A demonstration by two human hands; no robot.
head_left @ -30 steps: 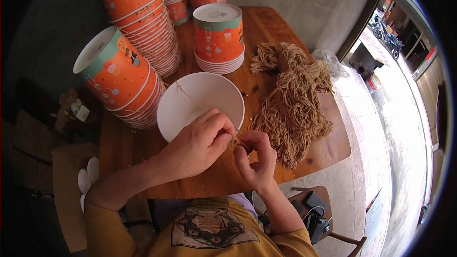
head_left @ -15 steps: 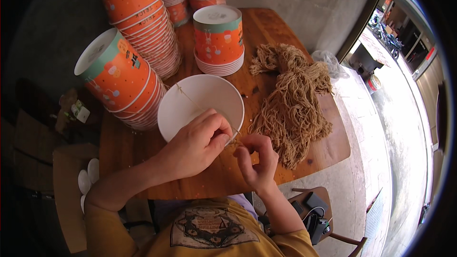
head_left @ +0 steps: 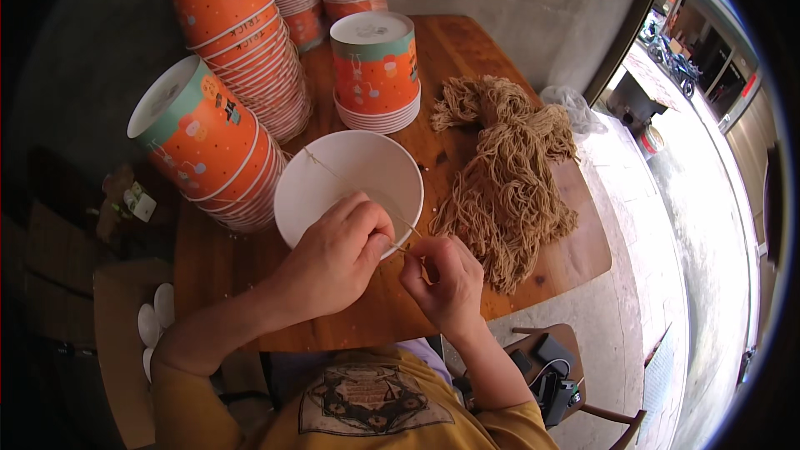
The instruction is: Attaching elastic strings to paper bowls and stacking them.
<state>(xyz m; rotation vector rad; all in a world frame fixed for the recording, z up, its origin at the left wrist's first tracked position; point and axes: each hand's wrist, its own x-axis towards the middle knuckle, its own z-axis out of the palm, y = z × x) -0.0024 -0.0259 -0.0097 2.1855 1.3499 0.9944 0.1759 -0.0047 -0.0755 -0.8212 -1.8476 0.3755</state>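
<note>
A white-lined paper bucket (head_left: 321, 192) stands mouth-up, tilted slightly toward me. A thin tan string (head_left: 327, 167) stretches across its mouth from the far-left rim to my hands. Over the near rim, my left hand (head_left: 337, 250) is closed, thumb and forefinger pinching the string. Just to its right, at the bucket's near-right edge, my right hand (head_left: 446, 279) pinches the string's end between thumb and forefinger. A short length shows between the two hands. Right of the bucket lies a loose heap of tan strings (head_left: 512, 187).
Upturned orange paper buckets with printed figures form a short stack (head_left: 375, 75) behind, a leaning stack (head_left: 217, 133) at left and a taller stack (head_left: 242, 33) beyond it. A clear plastic bag (head_left: 573, 108) lies past the wooden table (head_left: 575, 250). A wooden chair (head_left: 567, 346) holding black devices stands at lower right.
My right hand has shifted slightly left, its thumb and forefinger now closer together on the string. My left hand stays nearly in place. The whole view has shifted a little.
</note>
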